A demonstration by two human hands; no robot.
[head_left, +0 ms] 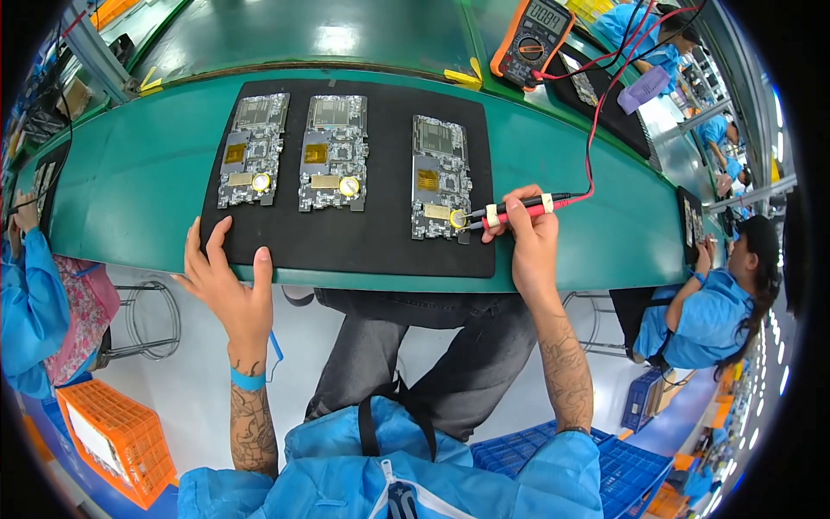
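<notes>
Three circuit boards lie on a black mat (372, 246): a left board (253, 151), a middle board (334, 156) and a right board (440, 177). Each carries a round yellow-rimmed coin cell near its lower end. My right hand (534, 238) is closed around a pair of test probes (519, 209), one black and one red, bound side by side with pale bands. Their tips are at the coin cell (458, 219) of the right board; exact contact is too small to make out. My left hand (229, 281) rests with fingers spread at the mat's lower left edge, holding nothing.
An orange multimeter (531, 43) stands beyond the mat's far right corner, its red and black leads running to the probes. The green bench (112, 199) extends to both sides. Co-workers sit at left and right. An orange crate (117, 441) and blue crates (622, 467) stand on the floor.
</notes>
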